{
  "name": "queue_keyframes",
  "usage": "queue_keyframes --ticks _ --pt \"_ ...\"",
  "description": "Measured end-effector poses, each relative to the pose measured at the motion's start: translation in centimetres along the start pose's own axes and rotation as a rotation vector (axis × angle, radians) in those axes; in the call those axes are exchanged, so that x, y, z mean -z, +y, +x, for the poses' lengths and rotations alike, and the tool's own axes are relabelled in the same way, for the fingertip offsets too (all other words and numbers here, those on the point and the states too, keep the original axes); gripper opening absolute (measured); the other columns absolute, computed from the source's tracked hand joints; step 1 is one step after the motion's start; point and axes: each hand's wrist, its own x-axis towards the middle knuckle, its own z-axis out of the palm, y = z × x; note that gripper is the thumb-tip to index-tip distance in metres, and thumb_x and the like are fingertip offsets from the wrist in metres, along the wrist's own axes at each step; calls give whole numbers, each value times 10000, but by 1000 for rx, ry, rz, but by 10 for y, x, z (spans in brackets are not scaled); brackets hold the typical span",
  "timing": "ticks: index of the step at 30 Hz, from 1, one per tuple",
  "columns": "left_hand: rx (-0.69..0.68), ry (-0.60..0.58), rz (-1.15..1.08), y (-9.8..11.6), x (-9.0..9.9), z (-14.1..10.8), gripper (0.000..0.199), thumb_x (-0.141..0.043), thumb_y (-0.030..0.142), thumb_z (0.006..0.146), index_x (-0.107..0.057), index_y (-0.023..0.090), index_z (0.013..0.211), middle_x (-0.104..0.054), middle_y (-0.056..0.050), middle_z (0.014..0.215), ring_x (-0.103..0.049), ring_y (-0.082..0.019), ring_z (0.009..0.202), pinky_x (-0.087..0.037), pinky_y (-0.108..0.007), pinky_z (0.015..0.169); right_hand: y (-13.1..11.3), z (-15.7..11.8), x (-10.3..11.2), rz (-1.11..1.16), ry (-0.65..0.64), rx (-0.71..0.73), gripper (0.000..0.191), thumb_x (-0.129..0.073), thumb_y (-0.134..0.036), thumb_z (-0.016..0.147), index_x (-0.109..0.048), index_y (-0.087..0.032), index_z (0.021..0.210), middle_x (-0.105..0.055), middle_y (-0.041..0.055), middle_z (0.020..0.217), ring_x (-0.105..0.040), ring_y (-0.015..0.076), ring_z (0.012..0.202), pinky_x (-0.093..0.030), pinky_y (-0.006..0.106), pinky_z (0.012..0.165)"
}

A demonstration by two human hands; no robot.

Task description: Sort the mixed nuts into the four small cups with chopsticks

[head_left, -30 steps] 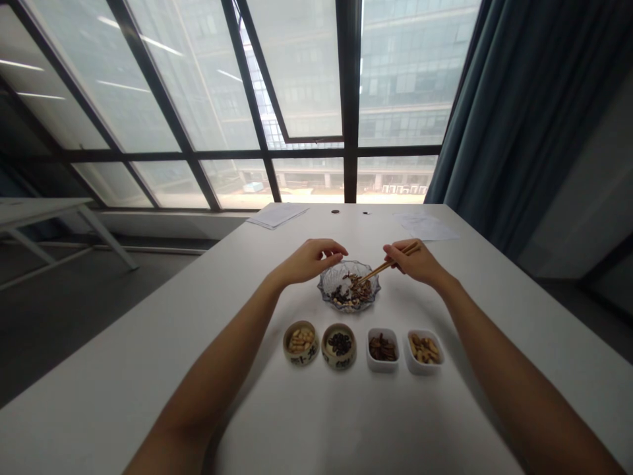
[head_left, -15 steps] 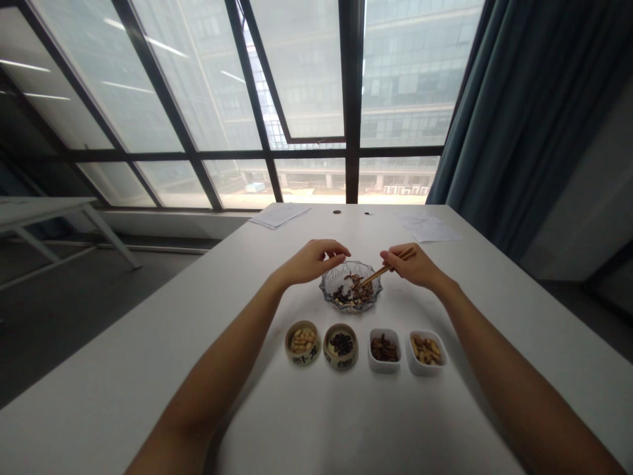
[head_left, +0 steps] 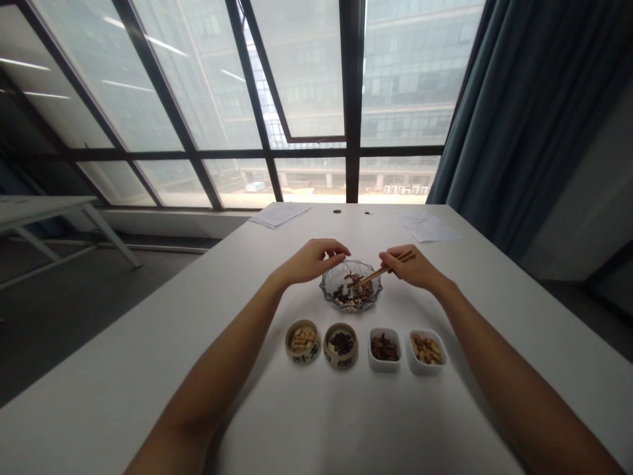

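Observation:
My right hand is closed around a pair of chopsticks, whose tips reach down into a scalloped glass bowl. Inside the bowl lies a mix of dark brown slivers, black pieces and pale pieces. At the bowl's left rim rests my left hand, fingers loosely bent and apart, holding nothing. Nearer me stand two round patterned cups, one with peanuts and one with black beans. Beside them are two white square dishes, one of dark brown pieces, the other of tan nut-like pieces.
Everything stands on a long white table. Sheets of paper lie at its far left and far right, with two small dark discs between. Windows rise beyond, a blue curtain hangs to the right, and another table stands left.
The chopstick tips have shifted slightly within the glass bowl among the dark pieces. My left hand has stayed in place at the rim.

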Motion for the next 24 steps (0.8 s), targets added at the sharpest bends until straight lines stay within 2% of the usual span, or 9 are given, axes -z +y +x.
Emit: queue_keyframes --ticks 7,13,19,24 --pt "-4 -2 4 -1 0 0 366 -508 446 975 -742 206 1119 -758 -68 1014 -642 -151 847 -506 -310 778 11 3 -6 47 71 -55 596 -573 -675 932 -724 -160 672 -638 63 575 -476 145 465 -338 286 454" --pt "-7 -1 12 -3 -1 0 356 -511 438 975 -742 207 1115 -758 -65 1012 -637 -146 838 -508 -313 787 9 3 -3 75 109 -65 593 -585 -658 936 -735 -148 674 -621 60 538 -465 136 441 -340 280 441" --pt "-14 -1 18 -3 -2 0 369 -504 448 976 -743 201 1110 -755 -70 996 -639 -151 843 -511 -315 786 -4 2 10 83 138 -57 623 -599 -699 908 -728 -145 652 -597 48 491 -450 122 400 -340 273 420" --pt "-14 -4 21 -6 -1 -1 376 -499 457 979 -742 206 1115 -751 -71 991 -638 -152 836 -510 -317 786 -24 -5 37 114 188 -14 630 -620 -724 897 -740 -149 668 -599 53 485 -475 130 396 -353 274 405"
